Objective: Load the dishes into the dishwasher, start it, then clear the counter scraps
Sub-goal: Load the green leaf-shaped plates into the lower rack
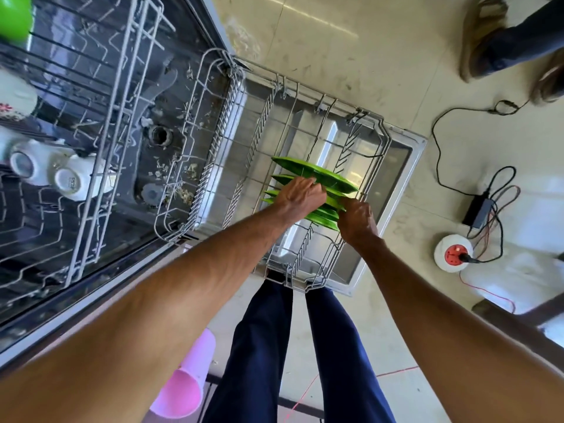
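Several green plates [317, 174] stand on edge in the pulled-out lower rack [274, 123] over the open dishwasher door [406, 166]. My left hand [300, 193] rests on top of the middle plates, its fingers closed around a rim. At the right end of the row my right hand [357, 219] grips the edge of a near plate. The upper rack [100, 166] at the left holds white cups [68, 181] and a green bowl [13, 18].
Food scraps lie on the dishwasher tub floor [171, 166]. A pink cup [183, 380] sits at the counter edge by my legs. Cables, a black adapter [477, 210] and a round socket [453, 253] lie on the floor at the right. Another person's feet [488, 41] stand at the top right.
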